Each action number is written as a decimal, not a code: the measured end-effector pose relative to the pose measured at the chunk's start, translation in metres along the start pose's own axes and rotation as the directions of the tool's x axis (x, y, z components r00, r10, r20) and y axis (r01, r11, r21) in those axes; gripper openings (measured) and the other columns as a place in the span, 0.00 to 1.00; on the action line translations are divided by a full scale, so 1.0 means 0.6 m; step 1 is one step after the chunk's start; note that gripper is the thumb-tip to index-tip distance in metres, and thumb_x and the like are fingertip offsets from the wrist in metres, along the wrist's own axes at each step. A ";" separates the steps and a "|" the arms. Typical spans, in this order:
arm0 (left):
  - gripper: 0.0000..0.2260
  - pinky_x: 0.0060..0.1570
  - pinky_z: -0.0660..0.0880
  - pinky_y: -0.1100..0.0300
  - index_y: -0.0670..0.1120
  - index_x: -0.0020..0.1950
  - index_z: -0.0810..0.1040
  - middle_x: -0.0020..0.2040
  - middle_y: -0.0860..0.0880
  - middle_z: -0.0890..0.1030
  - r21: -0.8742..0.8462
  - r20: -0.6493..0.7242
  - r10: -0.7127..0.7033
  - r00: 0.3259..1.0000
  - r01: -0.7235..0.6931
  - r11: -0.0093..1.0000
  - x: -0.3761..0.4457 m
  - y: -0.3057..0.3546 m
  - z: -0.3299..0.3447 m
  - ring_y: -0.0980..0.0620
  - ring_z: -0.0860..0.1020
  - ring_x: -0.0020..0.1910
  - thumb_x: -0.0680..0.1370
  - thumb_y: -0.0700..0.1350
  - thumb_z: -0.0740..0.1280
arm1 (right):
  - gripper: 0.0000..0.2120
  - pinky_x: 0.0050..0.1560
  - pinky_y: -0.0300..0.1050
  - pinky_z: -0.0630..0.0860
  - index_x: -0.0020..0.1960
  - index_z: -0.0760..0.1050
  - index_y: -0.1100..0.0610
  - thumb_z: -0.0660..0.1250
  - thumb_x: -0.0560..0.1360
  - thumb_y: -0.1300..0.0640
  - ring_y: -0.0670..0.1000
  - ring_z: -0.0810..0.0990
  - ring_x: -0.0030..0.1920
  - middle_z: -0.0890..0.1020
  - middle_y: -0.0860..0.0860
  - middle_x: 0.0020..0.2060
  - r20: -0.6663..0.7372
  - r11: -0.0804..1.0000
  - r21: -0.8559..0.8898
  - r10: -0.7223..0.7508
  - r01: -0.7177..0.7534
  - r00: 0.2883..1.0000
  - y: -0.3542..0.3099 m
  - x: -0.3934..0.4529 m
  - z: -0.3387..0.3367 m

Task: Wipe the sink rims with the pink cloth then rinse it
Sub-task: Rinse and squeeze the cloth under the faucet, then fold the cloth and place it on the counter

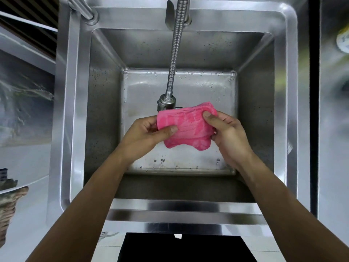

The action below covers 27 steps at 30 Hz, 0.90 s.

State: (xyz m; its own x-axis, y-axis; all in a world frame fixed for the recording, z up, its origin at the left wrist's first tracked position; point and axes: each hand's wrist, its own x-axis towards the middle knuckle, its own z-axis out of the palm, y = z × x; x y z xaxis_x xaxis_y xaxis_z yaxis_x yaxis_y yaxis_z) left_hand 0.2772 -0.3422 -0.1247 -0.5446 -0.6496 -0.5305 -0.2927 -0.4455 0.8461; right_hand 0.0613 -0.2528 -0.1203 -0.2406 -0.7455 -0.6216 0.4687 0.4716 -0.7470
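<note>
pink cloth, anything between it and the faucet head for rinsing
Nothing visible is in the way. The pink cloth is held over the sink basin, pinched by the left hand and the right hand, with its top edge right at the faucet head. Whether water is running cannot be told.

Place: I read this as a kitchen wash station, plain and utilitarian, more scullery than living space.
Sink: a deep square stainless steel sink [79, 103] with a broad flat rim, its walls and floor spotted with water drops, directly under my grips.
Faucet: a flexible ribbed metal faucet hose [175, 52] comes down from the back rim and ends just beyond my grips.
Second pipe: a plain steel spout [81, 7] is mounted at the far-left corner.
Surround: a steel desk [330, 129] runs on to the right of my grips.
Floor: pale tiles [105, 250] show below the front edge.
</note>
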 end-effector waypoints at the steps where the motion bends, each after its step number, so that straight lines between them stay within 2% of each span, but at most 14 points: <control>1: 0.14 0.49 0.80 0.67 0.49 0.60 0.85 0.53 0.52 0.88 -0.015 -0.038 0.023 0.999 -0.023 1.000 -0.001 0.005 0.004 0.55 0.86 0.53 0.75 0.49 0.74 | 0.10 0.65 0.63 0.80 0.58 0.84 0.61 0.68 0.82 0.58 0.58 0.85 0.55 0.86 0.62 0.55 -0.028 0.998 -0.049 -0.027 0.025 0.999 -0.003 -0.002 -0.001; 4: 0.11 0.45 0.79 0.68 0.50 0.58 0.85 0.48 0.54 0.88 0.035 -0.110 0.095 0.989 -0.092 0.995 -0.002 0.023 0.025 0.58 0.85 0.48 0.78 0.52 0.71 | 0.06 0.56 0.55 0.85 0.56 0.83 0.59 0.71 0.80 0.59 0.54 0.87 0.51 0.88 0.55 0.49 -0.023 0.990 -0.106 -0.101 0.098 0.995 -0.010 -0.011 0.003; 6: 0.09 0.45 0.81 0.61 0.48 0.60 0.82 0.49 0.53 0.87 0.120 -0.147 0.174 0.974 -0.157 0.980 0.001 0.034 0.034 0.56 0.85 0.48 0.81 0.47 0.71 | 0.09 0.49 0.46 0.85 0.58 0.81 0.59 0.72 0.80 0.57 0.52 0.88 0.51 0.88 0.53 0.49 -0.010 0.978 -0.134 -0.165 0.162 0.986 -0.017 -0.022 0.007; 9: 0.14 0.49 0.84 0.51 0.50 0.65 0.77 0.56 0.50 0.86 0.168 -0.135 0.304 0.943 -0.281 0.945 0.002 0.051 0.036 0.48 0.86 0.54 0.81 0.39 0.72 | 0.09 0.47 0.38 0.83 0.59 0.80 0.57 0.72 0.80 0.56 0.49 0.87 0.51 0.87 0.52 0.50 -0.021 0.927 -0.258 -0.289 0.274 0.957 -0.025 -0.039 0.003; 11: 0.16 0.52 0.84 0.52 0.54 0.65 0.79 0.59 0.53 0.84 0.240 -0.052 0.407 0.912 -0.385 0.891 0.000 0.070 0.033 0.48 0.85 0.57 0.81 0.37 0.70 | 0.09 0.48 0.39 0.83 0.59 0.80 0.54 0.73 0.80 0.55 0.50 0.85 0.52 0.85 0.50 0.50 -0.037 0.871 -0.359 -0.372 0.335 0.928 -0.030 -0.047 -0.002; 13: 0.14 0.59 0.80 0.56 0.53 0.62 0.83 0.59 0.54 0.84 0.375 0.065 0.482 0.874 -0.469 0.800 0.001 0.088 0.029 0.50 0.83 0.60 0.82 0.36 0.68 | 0.14 0.50 0.44 0.84 0.63 0.77 0.51 0.74 0.79 0.57 0.52 0.84 0.52 0.83 0.47 0.52 -0.012 0.803 -0.419 -0.473 0.425 0.881 -0.041 -0.055 -0.006; 15: 0.13 0.64 0.76 0.60 0.52 0.60 0.85 0.59 0.53 0.84 0.465 0.136 0.498 0.856 -0.499 0.731 0.004 0.108 0.025 0.52 0.81 0.62 0.83 0.36 0.67 | 0.19 0.50 0.46 0.84 0.66 0.76 0.47 0.74 0.79 0.60 0.52 0.83 0.54 0.81 0.44 0.57 0.062 0.707 -0.475 -0.566 0.523 0.822 -0.058 -0.063 -0.010; 17: 0.14 0.65 0.75 0.60 0.53 0.59 0.86 0.59 0.53 0.85 0.471 0.149 0.471 0.869 -0.481 0.740 0.001 0.131 0.022 0.54 0.81 0.62 0.83 0.36 0.67 | 0.17 0.52 0.48 0.84 0.63 0.80 0.46 0.73 0.79 0.62 0.51 0.83 0.56 0.81 0.41 0.56 0.139 0.589 -0.556 -0.630 0.587 0.764 -0.076 -0.070 -0.014; 19: 0.14 0.64 0.77 0.58 0.55 0.58 0.86 0.58 0.54 0.86 0.460 0.165 0.451 0.877 -0.473 0.751 -0.005 0.159 0.025 0.55 0.83 0.60 0.83 0.37 0.68 | 0.14 0.51 0.49 0.83 0.59 0.83 0.47 0.73 0.78 0.63 0.50 0.84 0.53 0.82 0.40 0.53 0.149 0.519 -0.613 -0.666 0.597 0.731 -0.094 -0.082 -0.017; 22: 0.13 0.53 0.83 0.61 0.55 0.57 0.86 0.52 0.58 0.88 0.343 0.165 0.406 0.899 -0.438 0.831 -0.020 0.193 0.035 0.59 0.85 0.51 0.81 0.37 0.71 | 0.15 0.53 0.49 0.84 0.58 0.84 0.48 0.75 0.77 0.64 0.49 0.85 0.52 0.85 0.43 0.52 0.057 0.555 -0.615 -0.678 0.561 0.733 -0.119 -0.124 -0.014; 24: 0.13 0.44 0.82 0.67 0.57 0.55 0.86 0.49 0.59 0.88 0.294 0.195 0.411 0.890 -0.453 0.842 -0.033 0.214 0.052 0.61 0.86 0.46 0.80 0.38 0.73 | 0.14 0.54 0.43 0.83 0.58 0.85 0.49 0.76 0.76 0.64 0.47 0.86 0.52 0.86 0.45 0.52 -0.009 0.538 -0.652 -0.710 0.534 0.705 -0.134 -0.169 -0.016; 27: 0.13 0.41 0.83 0.66 0.58 0.53 0.87 0.47 0.58 0.88 0.250 0.255 0.409 0.876 -0.468 0.848 -0.061 0.246 0.101 0.61 0.86 0.43 0.80 0.39 0.73 | 0.13 0.54 0.37 0.81 0.57 0.86 0.55 0.75 0.75 0.66 0.45 0.85 0.51 0.87 0.48 0.52 -0.110 0.528 -0.718 -0.729 0.453 0.676 -0.148 -0.253 -0.030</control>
State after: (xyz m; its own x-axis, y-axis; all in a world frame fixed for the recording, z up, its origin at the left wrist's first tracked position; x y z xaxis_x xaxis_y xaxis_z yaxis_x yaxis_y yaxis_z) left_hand 0.2066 -0.3469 0.0226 -0.7973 -0.5942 -0.1058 -0.1896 0.0801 0.9786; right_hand 0.0409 -0.1731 0.0364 -0.5974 -0.7958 0.0986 -0.4720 0.2495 -0.8456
